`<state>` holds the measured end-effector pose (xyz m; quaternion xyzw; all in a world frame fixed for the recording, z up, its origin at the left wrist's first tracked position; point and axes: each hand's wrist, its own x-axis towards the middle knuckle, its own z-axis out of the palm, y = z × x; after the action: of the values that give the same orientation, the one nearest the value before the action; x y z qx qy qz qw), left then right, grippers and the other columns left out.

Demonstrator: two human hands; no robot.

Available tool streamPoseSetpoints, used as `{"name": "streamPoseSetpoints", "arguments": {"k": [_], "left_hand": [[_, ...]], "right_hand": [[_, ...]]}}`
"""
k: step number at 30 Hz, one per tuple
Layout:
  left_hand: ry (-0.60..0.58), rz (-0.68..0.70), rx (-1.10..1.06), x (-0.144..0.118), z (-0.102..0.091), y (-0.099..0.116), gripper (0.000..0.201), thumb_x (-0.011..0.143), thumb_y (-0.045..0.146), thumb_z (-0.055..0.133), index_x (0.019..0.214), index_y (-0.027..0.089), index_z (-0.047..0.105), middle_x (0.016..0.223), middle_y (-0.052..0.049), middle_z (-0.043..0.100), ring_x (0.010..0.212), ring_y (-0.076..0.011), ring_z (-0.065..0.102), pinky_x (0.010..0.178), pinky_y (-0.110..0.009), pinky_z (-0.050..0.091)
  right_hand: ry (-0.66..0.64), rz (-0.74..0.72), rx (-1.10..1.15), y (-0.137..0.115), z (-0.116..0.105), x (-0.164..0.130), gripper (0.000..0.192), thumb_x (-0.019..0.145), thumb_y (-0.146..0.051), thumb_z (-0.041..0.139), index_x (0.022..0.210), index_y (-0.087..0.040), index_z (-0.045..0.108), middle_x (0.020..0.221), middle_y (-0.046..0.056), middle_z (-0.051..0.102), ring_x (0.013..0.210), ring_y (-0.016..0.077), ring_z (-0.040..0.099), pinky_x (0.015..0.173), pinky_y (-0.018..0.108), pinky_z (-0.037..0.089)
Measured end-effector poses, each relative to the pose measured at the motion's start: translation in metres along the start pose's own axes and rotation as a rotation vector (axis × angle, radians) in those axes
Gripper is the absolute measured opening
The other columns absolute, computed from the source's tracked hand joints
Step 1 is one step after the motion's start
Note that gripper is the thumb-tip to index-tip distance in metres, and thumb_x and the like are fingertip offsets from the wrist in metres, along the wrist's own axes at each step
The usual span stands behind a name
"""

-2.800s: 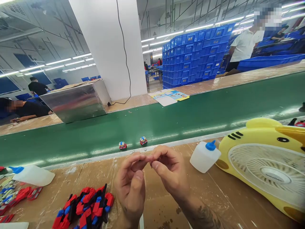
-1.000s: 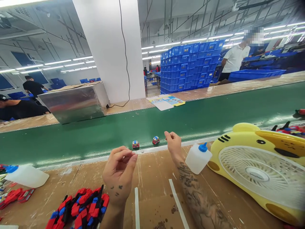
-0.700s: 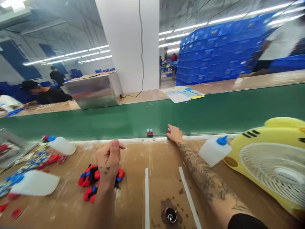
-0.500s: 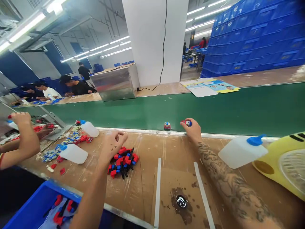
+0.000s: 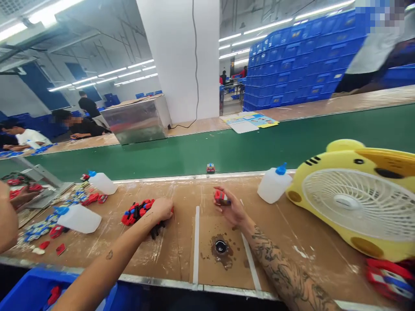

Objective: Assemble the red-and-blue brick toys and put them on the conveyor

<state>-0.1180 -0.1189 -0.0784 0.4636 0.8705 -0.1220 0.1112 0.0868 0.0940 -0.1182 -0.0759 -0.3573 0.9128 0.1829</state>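
Note:
My right hand (image 5: 234, 209) is above the cardboard-covered bench, its fingers around a small red toy car piece (image 5: 221, 197) with white and grey-blue parts. My left hand (image 5: 161, 210) is closed at the right side of a pile of red, blue and black plastic parts (image 5: 136, 211). A bit of red shows by its fingertips; what they pinch is hidden. On the near edge of the green conveyor belt sits a similar red, white and blue toy piece (image 5: 210, 167). Between two white tape strips, a small dark round dish (image 5: 221, 246) stands among wet stains.
White bottles with blue caps stand at right (image 5: 274, 185) and left (image 5: 103, 183); another bottle (image 5: 81, 219) lies nearby. A yellow fan (image 5: 298, 183) occupies the right side. A blue bin (image 5: 29, 285) sits below the bench's front left edge. A co-worker's arm (image 5: 7, 216) is at far left.
My right hand has drawn back from the belt to the bench, with the toy car piece in it. My left hand has lowered onto the pile and closed. The view has turned right.

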Motion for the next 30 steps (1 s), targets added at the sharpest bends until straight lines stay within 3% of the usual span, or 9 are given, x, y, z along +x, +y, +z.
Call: {"name": "streamPoseSetpoints", "arguments": {"k": [5, 8, 11, 15, 18, 20, 24, 27, 30], "left_hand": [[0.013, 0.044, -0.100, 0.016, -0.011, 0.002, 0.020, 0.059, 0.020, 0.067, 0.078, 0.017, 0.067, 0.082, -0.012, 0.072, 0.084, -0.0295, 0.069, 0.072, -0.033, 0.050], [0.068, 0.099, -0.227, 0.013, -0.026, 0.011, 0.024, 0.063, 0.021, 0.063, 0.086, 0.018, 0.067, 0.080, -0.006, 0.071, 0.078, -0.0237, 0.068, 0.069, -0.029, 0.049], [0.135, 0.149, -0.399, -0.001, -0.030, 0.028, 0.026, 0.079, 0.026, 0.053, 0.100, 0.016, 0.065, 0.086, -0.005, 0.071, 0.079, -0.0192, 0.068, 0.069, -0.026, 0.049], [0.261, 0.222, -0.726, -0.027, 0.003, 0.057, 0.026, 0.084, 0.029, 0.056, 0.105, 0.015, 0.063, 0.097, -0.008, 0.073, 0.088, -0.0209, 0.068, 0.079, -0.030, 0.052], [0.310, 0.285, -0.546, -0.038, 0.035, 0.071, 0.029, 0.082, 0.022, 0.058, 0.109, 0.017, 0.066, 0.104, -0.009, 0.072, 0.098, -0.0242, 0.065, 0.088, -0.035, 0.050], [0.313, 0.290, -0.384, -0.038, 0.044, 0.074, 0.031, 0.083, 0.017, 0.055, 0.112, 0.017, 0.066, 0.105, -0.011, 0.071, 0.101, -0.0266, 0.063, 0.090, -0.038, 0.049], [0.258, 0.202, -0.275, -0.030, 0.030, 0.075, 0.024, 0.078, 0.015, 0.056, 0.099, 0.014, 0.067, 0.093, -0.011, 0.068, 0.092, -0.0272, 0.063, 0.084, -0.039, 0.051], [0.266, 0.145, -0.488, -0.033, 0.012, 0.081, 0.021, 0.076, 0.019, 0.060, 0.096, 0.015, 0.065, 0.090, -0.007, 0.067, 0.084, -0.0225, 0.066, 0.078, -0.035, 0.054], [0.309, 0.347, -0.685, -0.050, 0.001, 0.098, 0.024, 0.082, 0.019, 0.058, 0.106, 0.018, 0.061, 0.103, -0.007, 0.067, 0.093, -0.0197, 0.067, 0.084, -0.032, 0.056]], "right_hand": [[-0.228, -0.035, 0.095, -0.006, 0.016, -0.034, 0.054, 0.069, -0.039, 0.072, 0.120, -0.023, 0.067, 0.092, 0.006, 0.065, 0.078, 0.0193, 0.062, 0.051, 0.024, 0.042], [-0.205, -0.062, 0.043, -0.011, 0.011, -0.042, 0.052, 0.076, -0.037, 0.076, 0.124, -0.021, 0.065, 0.092, 0.007, 0.068, 0.082, 0.0187, 0.064, 0.064, 0.027, 0.049], [-0.104, -0.085, 0.031, -0.014, -0.006, -0.041, 0.050, 0.072, -0.038, 0.083, 0.117, -0.021, 0.068, 0.097, 0.007, 0.070, 0.082, 0.0183, 0.066, 0.081, 0.034, 0.053], [-0.032, -0.071, 0.027, -0.012, -0.032, -0.037, 0.048, 0.063, -0.035, 0.091, 0.103, -0.022, 0.066, 0.095, 0.004, 0.072, 0.089, 0.0194, 0.069, 0.091, 0.036, 0.051], [-0.031, -0.053, -0.013, -0.007, -0.041, -0.035, 0.051, 0.060, -0.037, 0.092, 0.100, -0.021, 0.065, 0.094, 0.006, 0.073, 0.089, 0.0192, 0.070, 0.084, 0.031, 0.052], [-0.012, -0.049, -0.050, -0.004, -0.042, -0.033, 0.053, 0.060, -0.036, 0.093, 0.102, -0.020, 0.066, 0.095, 0.007, 0.073, 0.088, 0.0182, 0.069, 0.076, 0.027, 0.051], [0.025, -0.028, -0.026, -0.001, -0.042, -0.032, 0.053, 0.058, -0.027, 0.093, 0.104, -0.020, 0.067, 0.096, 0.004, 0.072, 0.085, 0.0170, 0.069, 0.077, 0.029, 0.053], [0.026, -0.016, 0.028, 0.000, -0.045, -0.032, 0.050, 0.056, -0.024, 0.094, 0.098, -0.021, 0.066, 0.090, 0.001, 0.072, 0.081, 0.0173, 0.070, 0.083, 0.035, 0.054], [0.059, -0.062, 0.039, 0.000, -0.048, -0.030, 0.050, 0.053, -0.023, 0.095, 0.094, -0.020, 0.067, 0.082, -0.001, 0.070, 0.074, 0.0142, 0.068, 0.076, 0.028, 0.054]]}}
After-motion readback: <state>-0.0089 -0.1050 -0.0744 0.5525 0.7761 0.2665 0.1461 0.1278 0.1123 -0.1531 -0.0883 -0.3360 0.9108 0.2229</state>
